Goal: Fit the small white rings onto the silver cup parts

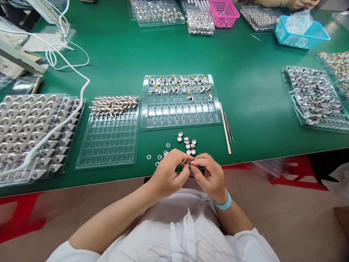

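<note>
My left hand (168, 174) and my right hand (210, 175) meet at the table's near edge, fingertips pinched together on a small grey metal part (187, 162) between them. Just beyond lie a cluster of small round silver caps (188, 142) and a few tiny white rings (158, 155) on the green mat. Further out is a clear tray (180, 115) with finished grey pieces with yellow tips in its top rows. My right wrist wears a blue band (224, 203).
A clear tray (110, 143) with a row of grey parts lies to the left, beside a stacked tray (29, 134) crossed by a white cable (68, 65). A wooden stick and tweezers (227, 128) lie right of the middle tray. Full trays (316, 95), pink (223, 12) and blue (301, 34) baskets stand further off. Another person's hands (297, 3) show far right.
</note>
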Action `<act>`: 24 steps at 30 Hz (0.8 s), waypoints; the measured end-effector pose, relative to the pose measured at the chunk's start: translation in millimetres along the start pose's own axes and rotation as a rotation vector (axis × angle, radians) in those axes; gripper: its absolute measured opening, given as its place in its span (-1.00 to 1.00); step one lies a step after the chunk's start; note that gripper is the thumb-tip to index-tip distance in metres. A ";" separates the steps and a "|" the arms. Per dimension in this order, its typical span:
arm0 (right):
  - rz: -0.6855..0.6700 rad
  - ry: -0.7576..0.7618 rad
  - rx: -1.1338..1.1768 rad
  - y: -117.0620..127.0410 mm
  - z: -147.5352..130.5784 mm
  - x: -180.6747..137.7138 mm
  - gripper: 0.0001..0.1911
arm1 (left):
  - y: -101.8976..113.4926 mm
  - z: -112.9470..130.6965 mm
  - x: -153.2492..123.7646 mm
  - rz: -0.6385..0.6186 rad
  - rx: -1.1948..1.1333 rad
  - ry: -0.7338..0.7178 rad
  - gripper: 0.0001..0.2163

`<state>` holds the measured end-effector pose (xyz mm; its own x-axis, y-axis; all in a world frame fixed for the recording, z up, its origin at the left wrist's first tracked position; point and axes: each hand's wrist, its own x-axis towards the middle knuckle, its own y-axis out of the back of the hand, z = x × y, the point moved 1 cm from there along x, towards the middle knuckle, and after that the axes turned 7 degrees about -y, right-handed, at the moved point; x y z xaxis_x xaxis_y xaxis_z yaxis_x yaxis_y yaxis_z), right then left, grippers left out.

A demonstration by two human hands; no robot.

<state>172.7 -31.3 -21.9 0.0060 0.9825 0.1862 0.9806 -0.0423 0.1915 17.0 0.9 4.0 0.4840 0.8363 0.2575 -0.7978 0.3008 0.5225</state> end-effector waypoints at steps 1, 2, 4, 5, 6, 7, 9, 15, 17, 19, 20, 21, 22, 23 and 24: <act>0.006 0.009 -0.003 0.1 0.1 -0.2 -0.82 | -0.4 0.5 0.1 0.006 -0.007 0.001 -0.84; 0.014 0.015 -0.004 0.1 0.4 -0.4 -0.82 | -0.9 1.0 0.2 0.018 -0.019 0.002 -0.84; 0.024 0.010 0.010 0.2 1.5 -0.8 -0.83 | -2.3 1.6 0.3 0.047 -0.054 0.017 -0.84; 0.026 -0.004 0.027 0.4 2.2 -1.0 -0.85 | -3.2 1.6 0.2 0.062 -0.075 0.029 -0.84; 0.024 -0.025 0.048 0.8 2.7 -1.1 -0.87 | -4.0 1.6 0.1 0.072 -0.095 0.043 -0.84; 0.017 -0.051 0.068 1.4 3.2 -1.0 -0.89 | -4.9 1.4 -0.1 0.075 -0.114 0.060 -0.84; -0.005 -0.104 0.095 3.1 3.4 -0.6 -0.93 | -6.3 0.8 -0.7 0.072 -0.140 0.096 -0.84; -0.041 -0.194 0.090 9.5 -0.1 1.9 -0.98 | -6.7 -0.8 -1.5 0.066 -0.175 0.205 -0.81; -0.044 -0.216 0.100 11.2 -1.5 2.8 -0.98 | -6.0 -2.2 -2.0 0.067 -0.210 0.253 -0.79; -0.053 -0.244 0.122 12.5 -2.5 3.5 -0.96 | -5.7 -4.1 -3.0 0.056 -0.263 0.284 -0.79; -0.057 -0.257 0.135 12.8 -2.8 3.8 -0.95 | -5.9 -5.1 -3.6 0.047 -0.285 0.288 -0.79; -0.060 -0.267 0.148 12.8 -3.0 4.1 -0.95 | -6.2 -5.9 -4.1 0.041 -0.297 0.284 -0.80; -0.063 -0.274 0.159 12.5 -3.1 4.2 -0.94 | -6.7 -6.5 -4.5 0.037 -0.293 0.274 -0.80; -0.067 -0.277 0.167 11.9 -3.1 4.3 -0.94 | -7.2 -6.8 -4.7 0.040 -0.272 0.258 -0.82; -0.072 -0.275 0.170 11.1 -3.0 4.2 -0.94 | -7.8 -6.7 -4.6 0.047 -0.239 0.234 -0.83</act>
<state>182.9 -28.2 -16.1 -0.0345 0.9950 -0.0933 0.9989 0.0372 0.0271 18.6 -2.3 -6.7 0.3711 0.9261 0.0687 -0.8925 0.3353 0.3017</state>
